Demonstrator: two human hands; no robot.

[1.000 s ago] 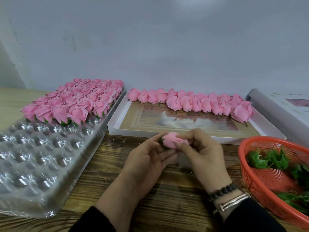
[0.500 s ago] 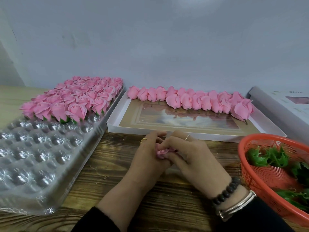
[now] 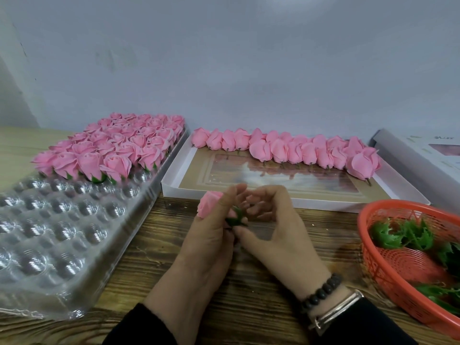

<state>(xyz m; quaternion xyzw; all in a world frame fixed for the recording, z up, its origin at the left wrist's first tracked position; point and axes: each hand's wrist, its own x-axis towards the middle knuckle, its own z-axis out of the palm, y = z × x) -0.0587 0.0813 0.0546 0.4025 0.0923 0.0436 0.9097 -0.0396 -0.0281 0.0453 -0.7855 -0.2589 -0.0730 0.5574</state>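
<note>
Left hand [image 3: 209, 241] grips the pink rose head [image 3: 208, 202], right hand [image 3: 278, 235] pinches its green calyx [image 3: 236, 218]. Likely soft, crushable petals: hold the base.

Pink rose head [image 3: 208, 203], green calyx [image 3: 236, 217] attached, apparently tilted left.

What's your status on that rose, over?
Left grip pinching pink rose, green calyx at its base. Right grip curled at calyx, hold unclear. Nothing in the way; blister tray left, red basket right.
</note>
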